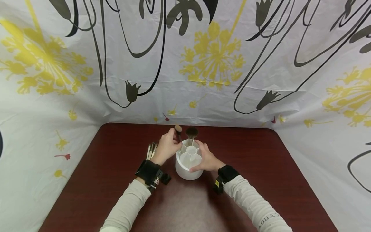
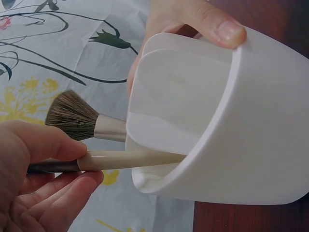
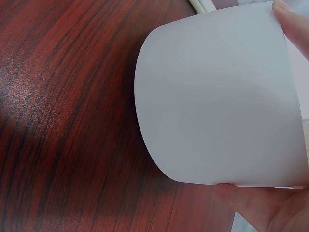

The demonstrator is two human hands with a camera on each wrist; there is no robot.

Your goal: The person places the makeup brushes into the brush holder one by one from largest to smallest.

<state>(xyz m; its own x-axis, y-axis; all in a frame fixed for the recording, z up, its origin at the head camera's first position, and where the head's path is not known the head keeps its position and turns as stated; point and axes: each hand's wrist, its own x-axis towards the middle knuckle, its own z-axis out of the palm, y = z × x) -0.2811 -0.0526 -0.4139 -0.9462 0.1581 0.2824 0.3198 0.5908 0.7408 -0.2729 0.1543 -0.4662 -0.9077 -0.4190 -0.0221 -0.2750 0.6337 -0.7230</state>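
A white round brush holder (image 1: 188, 174) with divided compartments stands on the table. My right hand (image 1: 206, 159) grips its rim, thumb at the near side and fingers at the far side. Between thumb and fingers, my left hand (image 1: 167, 146) pinches a makeup brush (image 2: 130, 160) with a pale handle and a dark ferrule. Its tan head (image 1: 178, 128) points up, while the handle's tapered end reaches inside the holder's rim in the left wrist view. A fluffy dark-bristled makeup brush (image 2: 72, 116) with a silvery ferrule stands in a rear compartment.
Several light-handled brushes (image 1: 150, 152) lie left of the holder, partly hidden behind the left hand. The dark red wooden table (image 1: 252, 180) ends at a patterned white cloth (image 1: 203, 106) behind it.
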